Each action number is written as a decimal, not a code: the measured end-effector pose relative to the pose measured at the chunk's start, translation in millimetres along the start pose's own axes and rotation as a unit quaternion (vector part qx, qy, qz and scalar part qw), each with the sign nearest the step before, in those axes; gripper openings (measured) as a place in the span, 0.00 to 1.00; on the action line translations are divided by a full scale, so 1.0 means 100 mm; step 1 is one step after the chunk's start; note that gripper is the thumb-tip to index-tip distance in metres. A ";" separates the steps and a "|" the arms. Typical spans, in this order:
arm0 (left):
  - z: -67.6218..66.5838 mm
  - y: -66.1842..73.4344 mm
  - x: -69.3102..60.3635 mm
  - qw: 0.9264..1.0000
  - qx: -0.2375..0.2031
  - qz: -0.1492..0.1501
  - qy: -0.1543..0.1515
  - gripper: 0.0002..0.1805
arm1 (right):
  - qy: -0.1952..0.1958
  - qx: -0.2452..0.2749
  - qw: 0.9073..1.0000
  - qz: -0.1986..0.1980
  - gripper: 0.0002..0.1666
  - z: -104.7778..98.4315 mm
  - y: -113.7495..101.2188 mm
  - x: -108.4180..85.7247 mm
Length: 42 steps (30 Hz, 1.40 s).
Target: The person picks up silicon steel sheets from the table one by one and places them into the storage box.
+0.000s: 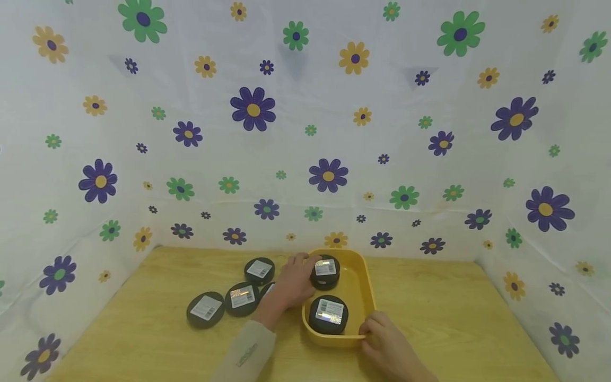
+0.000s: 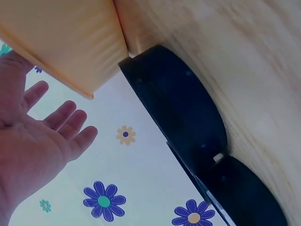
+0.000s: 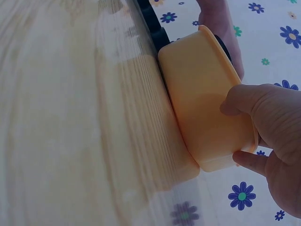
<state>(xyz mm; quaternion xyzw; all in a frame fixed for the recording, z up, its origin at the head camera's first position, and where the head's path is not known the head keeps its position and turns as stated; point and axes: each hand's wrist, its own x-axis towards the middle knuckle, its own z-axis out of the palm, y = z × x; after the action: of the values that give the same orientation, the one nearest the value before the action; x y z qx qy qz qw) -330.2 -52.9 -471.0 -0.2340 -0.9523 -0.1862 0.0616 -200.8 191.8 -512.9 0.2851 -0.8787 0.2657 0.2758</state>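
Observation:
A yellow plastic tray [image 1: 369,289] sits on the table. Inside it, one black round container [image 1: 328,326] with a white label lies at the near end. At the far end is another labelled black container [image 1: 325,277], seemingly stacked on one beneath. My left hand [image 1: 293,278] reaches over the tray's left rim beside that far container, touching or nearly touching it. In the left wrist view its fingers [image 2: 70,125] are spread and loosely bent, with nothing visible between them. With thumb and fingers, my right hand [image 1: 389,342] grips the tray's near right corner.
Several more labelled black containers lie left of the tray: a far one [image 1: 259,270], a middle one [image 1: 242,300], a leftmost one [image 1: 206,309], and one partly hidden behind my left hand. White flowered cloth [image 1: 286,148] walls the wooden table [image 1: 444,307] on the back and sides.

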 end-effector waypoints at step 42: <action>-0.40 -0.16 -0.78 0.990 -0.083 -0.084 0.076 0.38 | -0.160 0.048 0.981 0.096 0.13 -0.21 -0.13 0.24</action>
<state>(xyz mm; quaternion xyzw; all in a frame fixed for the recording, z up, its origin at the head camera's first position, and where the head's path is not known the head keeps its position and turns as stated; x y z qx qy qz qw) -267.9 -114.3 -454.8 -0.1422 -0.9423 -0.2866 0.0982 -202.0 187.5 -479.2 0.2512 -0.9210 0.2835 0.0913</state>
